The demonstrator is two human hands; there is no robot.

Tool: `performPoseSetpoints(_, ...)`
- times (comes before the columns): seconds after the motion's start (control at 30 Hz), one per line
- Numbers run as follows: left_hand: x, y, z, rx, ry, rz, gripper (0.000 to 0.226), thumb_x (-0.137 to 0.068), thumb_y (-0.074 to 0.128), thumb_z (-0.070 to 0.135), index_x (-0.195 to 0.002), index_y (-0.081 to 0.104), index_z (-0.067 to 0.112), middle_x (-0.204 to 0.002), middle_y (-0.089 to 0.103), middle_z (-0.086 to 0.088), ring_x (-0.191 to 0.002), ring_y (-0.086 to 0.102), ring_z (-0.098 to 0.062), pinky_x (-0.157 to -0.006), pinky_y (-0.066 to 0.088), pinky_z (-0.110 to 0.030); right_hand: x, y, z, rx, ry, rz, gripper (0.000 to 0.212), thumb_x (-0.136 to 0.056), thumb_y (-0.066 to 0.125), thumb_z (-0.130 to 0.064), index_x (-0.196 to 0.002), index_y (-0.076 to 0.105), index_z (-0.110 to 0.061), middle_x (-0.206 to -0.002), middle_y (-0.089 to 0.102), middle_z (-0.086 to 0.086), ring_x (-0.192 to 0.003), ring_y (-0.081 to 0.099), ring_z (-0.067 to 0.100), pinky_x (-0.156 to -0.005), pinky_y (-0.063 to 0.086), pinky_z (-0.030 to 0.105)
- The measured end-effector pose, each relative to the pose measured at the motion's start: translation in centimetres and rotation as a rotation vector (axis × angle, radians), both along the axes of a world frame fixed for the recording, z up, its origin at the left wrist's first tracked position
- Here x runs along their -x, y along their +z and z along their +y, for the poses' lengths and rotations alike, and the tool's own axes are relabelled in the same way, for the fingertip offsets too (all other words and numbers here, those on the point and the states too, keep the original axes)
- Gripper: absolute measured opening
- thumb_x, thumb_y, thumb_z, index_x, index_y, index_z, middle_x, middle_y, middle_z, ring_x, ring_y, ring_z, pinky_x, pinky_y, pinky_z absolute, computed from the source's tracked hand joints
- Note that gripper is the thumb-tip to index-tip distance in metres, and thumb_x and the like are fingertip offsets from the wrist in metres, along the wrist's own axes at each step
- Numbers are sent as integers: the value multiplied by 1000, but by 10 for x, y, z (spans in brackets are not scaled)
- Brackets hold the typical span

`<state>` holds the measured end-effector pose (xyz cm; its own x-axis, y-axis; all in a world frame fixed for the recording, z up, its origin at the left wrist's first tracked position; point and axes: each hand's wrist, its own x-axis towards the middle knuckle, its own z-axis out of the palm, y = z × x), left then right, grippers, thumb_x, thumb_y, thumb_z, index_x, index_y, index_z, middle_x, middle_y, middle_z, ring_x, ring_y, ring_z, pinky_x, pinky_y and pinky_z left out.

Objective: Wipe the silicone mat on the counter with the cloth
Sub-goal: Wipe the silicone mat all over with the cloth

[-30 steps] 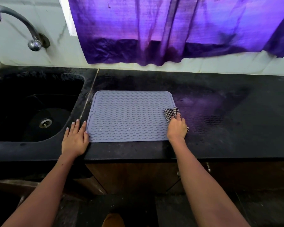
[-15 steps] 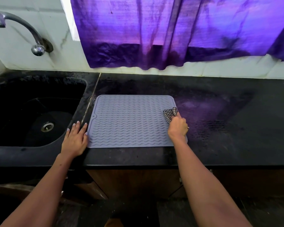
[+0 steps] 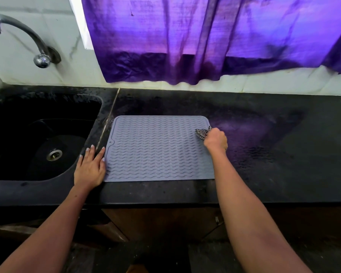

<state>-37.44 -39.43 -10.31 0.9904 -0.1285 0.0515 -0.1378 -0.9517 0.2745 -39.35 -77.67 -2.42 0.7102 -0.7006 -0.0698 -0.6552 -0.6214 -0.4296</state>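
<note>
- Black stone counter fills a kitchen worktop, seen from above by the person standing at its front edge, both bare forearms reaching in from below.
- Nearest the front edge, the left hand lies flat on the counter with fingers extended and close together, its thumb side touching the near-left edge of the silicone mat.
- Grey and ribbed with wavy lines, the silicone mat lies flat on the counter just right of the sink, its long axis running left to right and its edges roughly square to the counter front; a strip of bare counter separates its near edge from the counter's front edge.
- At the mat's right edge, toward the far corner, the right hand is closed in a fist on a bunched checked cloth, which sticks out to the left and rests on the mat.
- Right of the mat the counter is open and bare; a band of counter also runs free behind it.
- Farther back, a metal tap juts from the pale wall above the sink, and a purple curtain hangs over the wall behind the mat.
</note>
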Motion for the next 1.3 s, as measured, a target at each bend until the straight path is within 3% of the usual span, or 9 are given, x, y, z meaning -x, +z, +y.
performPoseSetpoints(0.37,0,2,-2,5,20,-1,67,-87,12,43,-147,31,20,-158,18,-11,-148,11,-25,-120,6,-41,-13,-36,18,234,208,80,35,-94,43,-4,-124,58,-14,-151,30,7,-126,36,33,-105,32,42)
performPoseSetpoints(0.5,0,3,-3,2,27,4,67,-87,11,43,-147,31,21,-158,17,-10,-148,10,-24,-120,6,-40,-15,-33,14,212,202,79,34,-94,42,-5,-123,58,-13,-149,34,8,-125,38,33,-103,34,43)
performPoseSetpoints(0.67,-1,3,-3,-5,32,7,66,-87,13,42,-147,31,22,-158,17,-9,-148,11,-23,-120,5,-40,-27,-13,3,-80,9,-63,33,-95,42,-6,-121,62,-9,-126,57,18,-117,52,35,-93,45,38)
performPoseSetpoints(0.77,-1,2,-3,-4,32,2,66,-87,13,42,-147,31,22,-158,18,-9,-148,11,-23,-120,5,-40,-33,-14,9,-27,-7,-130,29,-96,42,-4,-117,61,-4,-124,57,19,-115,53,36,-91,45,40)
performPoseSetpoints(0.87,-2,1,-3,-5,38,0,65,-87,12,43,-147,30,23,-158,18,-9,-148,10,-22,-120,5,-39,-39,-25,20,95,93,-62,25,-96,44,-4,-115,60,1,-131,52,18,-119,48,37,-95,42,43)
performPoseSetpoints(1.0,-3,0,-2,-16,38,0,65,-87,12,43,-147,29,22,-158,17,-9,-148,10,-22,-120,5,-40,-43,-40,27,220,209,72,35,-91,47,-3,-125,56,-7,-153,26,11,-134,30,35,-112,27,44)
performPoseSetpoints(1.1,-2,0,-2,-15,35,1,66,-87,12,43,-147,29,22,-158,17,-9,-148,10,-22,-120,5,-40,-44,-43,25,239,236,95,37,-93,44,-3,-128,54,-7,-155,23,11,-136,27,36,-112,25,46)
performPoseSetpoints(1.2,-2,2,-3,-18,33,8,65,-87,12,42,-148,28,23,-159,16,-8,-148,9,-22,-120,5,-40,-44,-37,24,232,237,104,33,-92,45,-2,-123,57,-6,-153,27,13,-135,30,36,-110,27,46)
performPoseSetpoints(1.3,-1,3,-4,-11,35,6,65,-88,12,42,-147,29,23,-158,17,-9,-148,9,-22,-120,6,-40,-49,-24,23,157,159,79,28,-91,46,-1,-117,58,2,-134,49,17,-122,46,36,-101,41,43)
